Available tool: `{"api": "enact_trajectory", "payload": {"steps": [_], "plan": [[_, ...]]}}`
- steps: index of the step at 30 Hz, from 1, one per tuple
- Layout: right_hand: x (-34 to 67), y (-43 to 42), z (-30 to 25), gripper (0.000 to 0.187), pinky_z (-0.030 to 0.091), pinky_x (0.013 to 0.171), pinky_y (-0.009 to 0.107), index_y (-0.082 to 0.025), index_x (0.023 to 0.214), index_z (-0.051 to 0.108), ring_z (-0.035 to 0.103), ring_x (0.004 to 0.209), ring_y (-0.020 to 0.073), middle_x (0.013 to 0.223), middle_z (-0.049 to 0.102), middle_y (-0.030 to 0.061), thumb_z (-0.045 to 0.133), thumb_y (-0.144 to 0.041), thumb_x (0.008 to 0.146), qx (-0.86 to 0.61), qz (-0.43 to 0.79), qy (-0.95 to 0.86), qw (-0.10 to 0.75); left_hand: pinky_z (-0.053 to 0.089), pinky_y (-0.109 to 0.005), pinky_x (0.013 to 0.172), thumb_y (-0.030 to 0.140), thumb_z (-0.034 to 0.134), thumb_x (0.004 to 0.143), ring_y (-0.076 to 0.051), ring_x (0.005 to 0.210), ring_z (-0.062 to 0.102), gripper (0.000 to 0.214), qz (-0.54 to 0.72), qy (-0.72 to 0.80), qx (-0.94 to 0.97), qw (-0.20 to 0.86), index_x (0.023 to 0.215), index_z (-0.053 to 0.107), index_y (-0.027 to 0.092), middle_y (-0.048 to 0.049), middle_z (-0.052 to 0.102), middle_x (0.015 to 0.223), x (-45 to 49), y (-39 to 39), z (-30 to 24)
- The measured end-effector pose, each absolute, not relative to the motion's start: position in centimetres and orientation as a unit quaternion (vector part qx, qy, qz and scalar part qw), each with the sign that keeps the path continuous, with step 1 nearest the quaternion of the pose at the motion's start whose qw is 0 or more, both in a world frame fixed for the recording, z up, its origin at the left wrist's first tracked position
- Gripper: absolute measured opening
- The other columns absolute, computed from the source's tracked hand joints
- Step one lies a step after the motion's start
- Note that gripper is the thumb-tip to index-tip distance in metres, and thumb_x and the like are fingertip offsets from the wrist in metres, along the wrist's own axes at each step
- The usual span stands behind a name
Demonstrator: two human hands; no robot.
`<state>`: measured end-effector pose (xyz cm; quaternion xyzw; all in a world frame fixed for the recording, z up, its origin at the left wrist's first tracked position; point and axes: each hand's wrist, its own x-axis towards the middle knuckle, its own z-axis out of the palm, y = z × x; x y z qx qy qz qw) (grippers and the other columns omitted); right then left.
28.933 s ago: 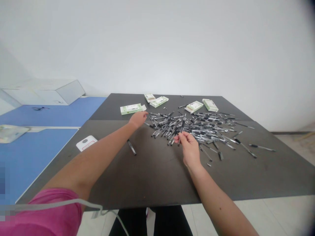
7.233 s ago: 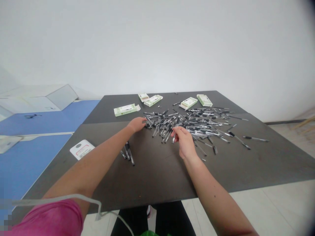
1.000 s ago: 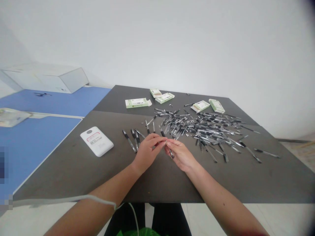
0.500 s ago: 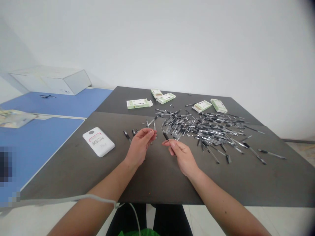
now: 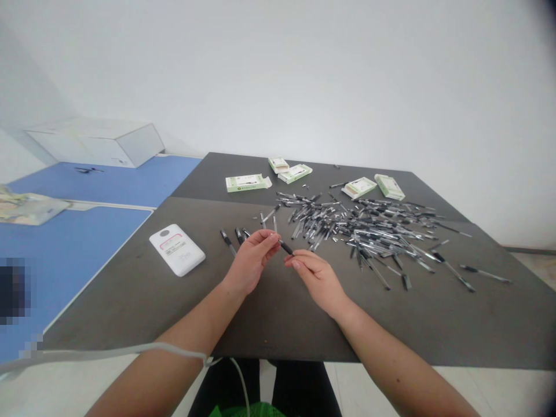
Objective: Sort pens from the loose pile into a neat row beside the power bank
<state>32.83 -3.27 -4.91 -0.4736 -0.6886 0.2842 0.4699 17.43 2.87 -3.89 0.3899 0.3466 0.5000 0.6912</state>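
My left hand (image 5: 252, 259) and my right hand (image 5: 315, 280) meet above the dark table top (image 5: 282, 330). Between their fingertips is a black-gripped pen (image 5: 285, 248), pinched at one end by my left fingers and at the other by my right. Beyond my left hand lies a small group of separate pens (image 5: 231, 240). A large loose pile of black pens and pen parts (image 5: 362, 234) spreads to the right of my hands. Several pale green-and-white pen boxes (image 5: 245, 183) stand along the far side of the table.
A white rectangular device with a label (image 5: 176, 250) lies left of my left hand. Blue desks (image 5: 104, 176) adjoin the table's left edge, and a pale box (image 5: 102, 143) stands behind them. A white cable (image 5: 130, 348) runs across the near edge.
My hands have closed toward each other, and the pen that was in my right fingers now spans both hands. Since the oldest frame, the pens left of my hands have increased.
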Motion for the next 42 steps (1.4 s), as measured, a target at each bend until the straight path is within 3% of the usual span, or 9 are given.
{"api": "enact_trajectory", "payload": {"steps": [6,10,13,16,21,28,33,37,42], "plan": [[32.9,-3.5,-5.1,0.029,0.046,0.070,0.030,-0.021,0.084,0.069,0.058,0.076,0.0155,0.090,0.066,0.0057,0.048,-0.041,0.088,-0.475,0.350,-0.642,0.489,0.047,-0.026,0.078,0.033,0.073,0.067,-0.012,0.078,0.058,0.021,0.481,0.355,0.459,0.657,0.079,0.067,0.016,-0.0023,0.066,0.086,17.5,2.6,-4.0],[32.5,-3.6,-5.6,0.030,0.026,0.043,0.023,-0.020,0.083,0.059,0.033,0.044,0.0069,0.078,0.063,0.0022,0.046,-0.047,0.088,-0.412,0.541,-0.498,0.538,0.045,-0.027,0.084,0.036,0.068,0.073,-0.014,0.087,0.059,0.020,0.479,0.313,0.467,0.675,0.084,0.070,0.019,-0.0028,0.068,0.094,17.5,2.3,-4.0],[32.2,-3.4,-5.6,0.022,0.025,0.045,0.021,-0.022,0.085,0.051,0.035,0.048,0.0064,0.077,0.062,-0.0010,0.059,-0.042,0.082,-0.387,0.556,-0.484,0.554,0.044,-0.028,0.086,0.036,0.067,0.074,-0.014,0.089,0.059,0.020,0.489,0.312,0.473,0.664,0.084,0.070,0.019,-0.0024,0.068,0.094,17.6,2.3,-4.2],[32.0,-3.3,-5.1,0.033,0.025,0.045,0.020,-0.025,0.096,0.046,0.039,0.048,0.0067,0.074,0.062,-0.0036,0.068,-0.036,0.074,-0.396,0.563,-0.477,0.546,0.044,-0.029,0.086,0.035,0.070,0.071,-0.016,0.088,0.059,0.020,0.484,0.343,0.486,0.642,0.080,0.070,0.017,-0.0037,0.069,0.090,17.5,2.4,-4.2],[31.9,-3.7,-4.7,0.030,0.012,0.038,0.021,-0.021,0.103,0.052,0.021,0.036,0.0039,0.062,0.058,-0.0035,0.053,-0.043,0.084,-0.339,0.695,-0.417,0.478,0.046,-0.031,0.085,0.037,0.067,0.074,-0.015,0.081,0.061,0.023,0.460,0.310,0.483,0.678,0.087,0.071,0.017,-0.0046,0.069,0.092,17.5,2.3,-3.9],[31.8,-3.5,-5.5,0.027,0.013,0.038,0.018,-0.020,0.093,0.055,0.026,0.038,0.0028,0.057,0.050,-0.0083,0.068,-0.033,0.074,-0.401,0.627,-0.403,0.533,0.042,-0.030,0.092,0.035,0.065,0.076,-0.016,0.093,0.060,0.021,0.459,0.318,0.492,0.668,0.088,0.071,0.018,-0.0033,0.070,0.093,17.6,2.2,-4.1],[31.9,-3.5,-5.6,0.029,0.012,0.035,0.020,-0.017,0.094,0.057,0.020,0.034,0.0034,0.049,0.045,-0.0079,0.049,-0.043,0.087,-0.351,0.691,-0.403,0.487,0.042,-0.032,0.092,0.037,0.064,0.078,-0.018,0.094,0.060,0.025,0.443,0.304,0.492,0.685,0.091,0.071,0.017,-0.0044,0.069,0.095,17.6,2.2,-4.2],[31.8,-3.4,-5.6,0.030,0.014,0.036,0.018,-0.019,0.098,0.055,0.027,0.037,0.0021,0.057,0.051,-0.0079,0.067,-0.033,0.075,-0.429,0.606,-0.413,0.528,0.041,-0.031,0.094,0.036,0.064,0.077,-0.018,0.095,0.059,0.024,0.445,0.324,0.511,0.660,0.090,0.070,0.016,-0.0042,0.069,0.093,17.6,2.2,-4.1],[31.9,-3.6,-5.4,0.027,0.012,0.034,0.020,-0.017,0.094,0.056,0.020,0.033,0.0036,0.047,0.042,-0.0091,0.050,-0.042,0.086,-0.345,0.702,-0.404,0.475,0.042,-0.030,0.090,0.036,0.062,0.079,-0.016,0.090,0.059,0.024,0.431,0.301,0.511,0.680,0.090,0.070,0.017,-0.0040,0.068,0.094,17.5,2.2,-4.3]]}}
